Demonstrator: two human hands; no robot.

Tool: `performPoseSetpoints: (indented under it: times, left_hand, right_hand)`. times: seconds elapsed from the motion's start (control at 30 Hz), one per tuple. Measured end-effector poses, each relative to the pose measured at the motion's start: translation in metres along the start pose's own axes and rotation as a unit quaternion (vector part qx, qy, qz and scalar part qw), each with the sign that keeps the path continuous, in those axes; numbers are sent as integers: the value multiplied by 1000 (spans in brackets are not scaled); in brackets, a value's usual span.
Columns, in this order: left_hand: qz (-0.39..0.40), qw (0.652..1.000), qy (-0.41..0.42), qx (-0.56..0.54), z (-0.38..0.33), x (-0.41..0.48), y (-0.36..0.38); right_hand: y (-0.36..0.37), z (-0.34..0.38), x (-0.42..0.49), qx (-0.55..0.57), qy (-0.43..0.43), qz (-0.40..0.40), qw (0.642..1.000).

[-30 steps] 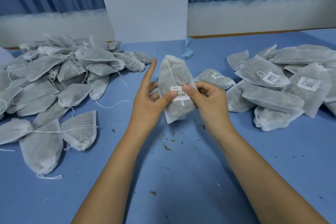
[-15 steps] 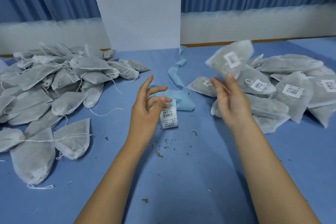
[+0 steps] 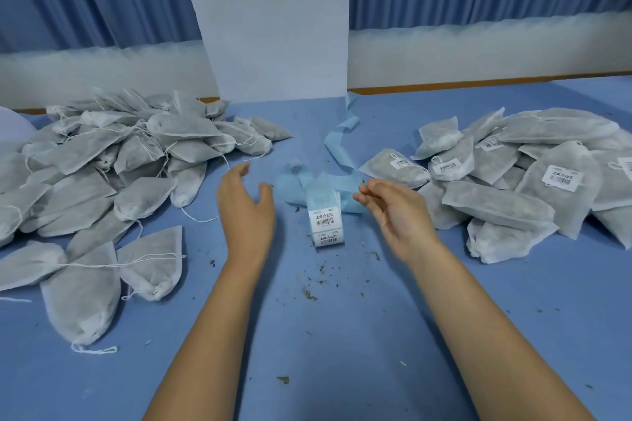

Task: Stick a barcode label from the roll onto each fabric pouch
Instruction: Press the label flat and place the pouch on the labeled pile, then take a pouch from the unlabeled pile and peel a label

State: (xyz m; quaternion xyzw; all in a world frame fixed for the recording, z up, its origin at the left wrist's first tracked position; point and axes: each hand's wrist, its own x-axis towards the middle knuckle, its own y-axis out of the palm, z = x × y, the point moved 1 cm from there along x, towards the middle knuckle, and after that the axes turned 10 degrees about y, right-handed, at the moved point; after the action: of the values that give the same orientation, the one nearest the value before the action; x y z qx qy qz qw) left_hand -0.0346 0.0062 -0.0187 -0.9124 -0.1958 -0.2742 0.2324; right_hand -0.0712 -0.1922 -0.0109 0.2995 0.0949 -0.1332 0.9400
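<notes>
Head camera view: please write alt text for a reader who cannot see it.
A person's left hand and right hand, both empty, hover on either side of a roll of barcode labels on a blue table. Unlabelled fabric pouches are piled at the left, labelled pouches at the right.

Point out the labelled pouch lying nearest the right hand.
The flat pouch lying leftmost of the labelled ones, just beyond the right hand and beside the blue backing strip. The other labelled pouches lie farther right.
</notes>
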Motion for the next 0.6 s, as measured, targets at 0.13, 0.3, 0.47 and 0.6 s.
performPoseSetpoints:
  times: [0.13, 0.3, 0.47, 0.6]
  left_hand:
    - [101, 957, -138, 235, 48, 14, -11]
    - [148, 915, -171, 333, 66, 22, -9]
    - [136, 920, -146, 337, 76, 35, -21]
    - [124, 949, -164, 238, 76, 38, -25]
  right_hand:
    - [5, -9, 3, -123, -29, -22, 992]
    - [9, -14, 1, -245, -82, -36, 965]
    - [14, -17, 0, -295, -97, -38, 950]
    - [15, -17, -2, -327, -109, -39, 938]
